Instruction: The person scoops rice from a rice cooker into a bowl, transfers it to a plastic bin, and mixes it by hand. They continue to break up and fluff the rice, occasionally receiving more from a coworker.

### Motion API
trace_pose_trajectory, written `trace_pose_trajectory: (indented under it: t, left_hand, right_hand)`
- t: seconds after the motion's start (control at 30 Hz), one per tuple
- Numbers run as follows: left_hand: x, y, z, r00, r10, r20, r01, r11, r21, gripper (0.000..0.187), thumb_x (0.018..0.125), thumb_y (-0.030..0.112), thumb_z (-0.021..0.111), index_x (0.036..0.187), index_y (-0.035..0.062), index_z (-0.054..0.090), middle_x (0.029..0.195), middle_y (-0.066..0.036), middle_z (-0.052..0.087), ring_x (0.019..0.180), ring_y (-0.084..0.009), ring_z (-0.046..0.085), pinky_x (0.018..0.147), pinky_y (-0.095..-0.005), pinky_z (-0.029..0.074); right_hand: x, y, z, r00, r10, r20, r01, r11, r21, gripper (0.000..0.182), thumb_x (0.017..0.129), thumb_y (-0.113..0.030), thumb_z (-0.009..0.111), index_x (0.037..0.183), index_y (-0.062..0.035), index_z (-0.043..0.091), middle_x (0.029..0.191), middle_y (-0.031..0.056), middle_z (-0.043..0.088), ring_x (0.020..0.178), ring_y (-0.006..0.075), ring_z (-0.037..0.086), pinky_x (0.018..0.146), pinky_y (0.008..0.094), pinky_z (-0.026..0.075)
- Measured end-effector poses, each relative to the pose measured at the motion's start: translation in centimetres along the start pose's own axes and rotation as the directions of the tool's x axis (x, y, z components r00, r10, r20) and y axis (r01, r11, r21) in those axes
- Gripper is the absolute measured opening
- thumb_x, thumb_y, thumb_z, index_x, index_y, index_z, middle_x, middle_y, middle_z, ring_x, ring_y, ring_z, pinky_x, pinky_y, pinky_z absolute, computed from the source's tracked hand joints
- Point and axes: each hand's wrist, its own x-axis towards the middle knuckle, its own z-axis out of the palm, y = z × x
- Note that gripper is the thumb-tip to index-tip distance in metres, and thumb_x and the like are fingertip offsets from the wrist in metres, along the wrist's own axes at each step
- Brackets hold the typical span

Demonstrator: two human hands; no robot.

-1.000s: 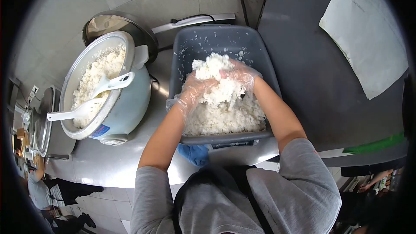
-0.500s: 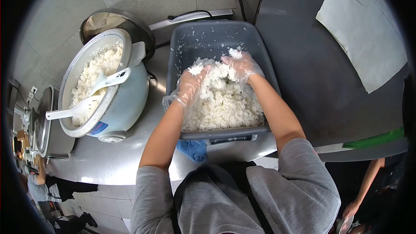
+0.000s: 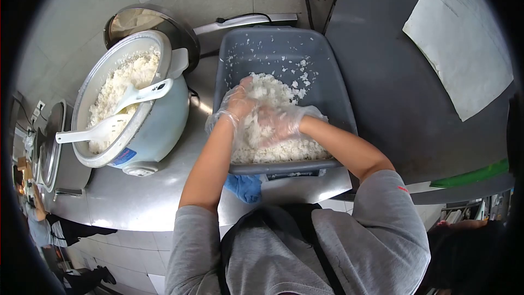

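Observation:
White rice lies in a grey plastic tub, heaped toward its near side, with loose grains on the far wall. Both hands wear clear plastic gloves. My left hand is at the left of the heap, its fingers bent against the rice; what it grips, if anything, is unclear. Across the middle of the heap, my right hand reaches leftward, palm side against the rice, its fingers partly sunk in it and blurred by the glove.
A rice cooker with rice and two white paddles stands left of the tub, a metal lid behind it. A blue cloth lies at the counter's front edge. Other people are at lower left and lower right.
My right hand has come down and leftward from the tub's far side into the rice. My left hand has shifted slightly. The rice between the hands has moved, and the view has shifted a little.

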Motion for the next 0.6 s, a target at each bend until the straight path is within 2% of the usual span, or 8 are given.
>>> trace_pose_trajectory:
  t: [0.07,0.1,0.2,0.23,0.33,0.4,0.5,0.6]
  left_hand:
    - [-1.0,2.2,-0.4,0.987,0.002,0.161,-0.058,0.938,0.342,0.086,0.063,0.022,0.078,0.136,0.0071,0.035,0.132,-0.019,0.045,0.12,-0.0294,0.046,0.1,-0.0331,0.037]
    - [-1.7,3.7,-0.8,0.971,-0.016,0.238,-0.108,0.861,0.497,0.089,0.062,0.024,0.08,0.137,0.0076,0.035,0.134,-0.019,0.043,0.122,-0.0298,0.044,0.101,-0.034,0.036]
    - [-4.2,6.4,-0.8,0.85,-0.187,0.492,-0.183,0.771,0.609,0.093,0.058,0.034,0.081,0.136,0.0127,0.037,0.136,-0.02,0.04,0.128,-0.0342,0.035,0.107,-0.037,0.029]
    - [-5.6,8.3,-1.2,0.823,-0.183,0.537,-0.23,0.758,0.61,0.093,0.057,0.034,0.082,0.137,0.0168,0.037,0.136,-0.019,0.04,0.13,-0.0334,0.033,0.107,-0.0374,0.027]
    - [-6.3,8.3,-0.3,0.761,-0.274,0.588,-0.263,0.698,0.666,0.089,0.061,0.032,0.08,0.137,0.016,0.036,0.135,-0.018,0.042,0.128,-0.0318,0.035,0.105,-0.0369,0.03]
    - [-5.3,5.9,0.1,0.766,-0.202,0.611,-0.284,0.745,0.603,0.081,0.066,0.03,0.077,0.136,0.0163,0.038,0.133,-0.017,0.044,0.126,-0.0311,0.039,0.104,-0.0366,0.031]
    - [-4.6,3.8,0.1,0.814,-0.071,0.576,-0.305,0.792,0.529,0.067,0.072,0.029,0.072,0.132,0.0178,0.043,0.131,-0.015,0.047,0.122,-0.0303,0.044,0.102,-0.0356,0.034]
    - [-4.3,3.8,0.3,0.861,-0.011,0.508,-0.299,0.798,0.524,0.07,0.073,0.039,0.069,0.132,0.012,0.044,0.131,-0.017,0.047,0.119,-0.0325,0.047,0.1,-0.0352,0.036]
  right_hand:
    - [-3.8,-1.0,-0.3,0.99,-0.137,0.011,0.137,0.991,0.007,0.079,0.072,-0.051,0.067,0.136,-0.0138,0.039,0.15,0.0112,0.011,0.135,0.0327,0.021,0.111,0.0436,0.021]
    - [-4.0,0.2,0.5,0.965,-0.255,-0.058,0.258,0.965,0.05,0.069,0.066,-0.034,0.075,0.127,-0.0112,0.05,0.148,0.0104,0.018,0.135,0.0299,0.024,0.109,0.0412,0.026]
    - [-5.6,2.7,1.4,0.997,-0.072,-0.028,0.072,0.997,-0.001,0.066,0.067,-0.021,0.074,0.128,-0.0205,0.05,0.147,0.0071,0.025,0.126,0.0254,0.04,0.106,0.0332,0.033]
    - [-6.0,3.3,1.4,1.0,0.023,0.01,-0.023,0.999,-0.024,0.063,0.068,-0.02,0.073,0.126,-0.0197,0.051,0.144,0.0068,0.03,0.124,0.025,0.042,0.104,0.0331,0.035]
    - [-6.5,5.0,-0.2,0.953,0.294,0.065,-0.291,0.955,-0.059,0.055,0.07,-0.018,0.07,0.122,-0.0177,0.055,0.136,0.0069,0.043,0.118,0.0252,0.049,0.1,0.0333,0.039]
    - [-7.0,5.3,-1.7,0.892,0.448,0.057,-0.448,0.894,-0.008,0.052,0.071,-0.016,0.069,0.121,-0.0171,0.055,0.128,0.0084,0.052,0.113,0.0276,0.052,0.098,0.0338,0.04]
    - [-8.4,5.8,-3.2,0.858,0.513,-0.041,-0.459,0.798,0.39,0.053,0.073,-0.024,0.07,0.122,-0.0162,0.054,0.12,0.0131,0.057,0.111,0.0291,0.054,0.098,0.0346,0.04]
    - [-8.2,4.6,-3.5,0.708,0.628,-0.324,-0.499,0.769,0.399,0.058,0.073,-0.033,0.073,0.124,-0.0146,0.052,0.121,0.0164,0.055,0.112,0.0303,0.053,0.096,0.0348,0.04]
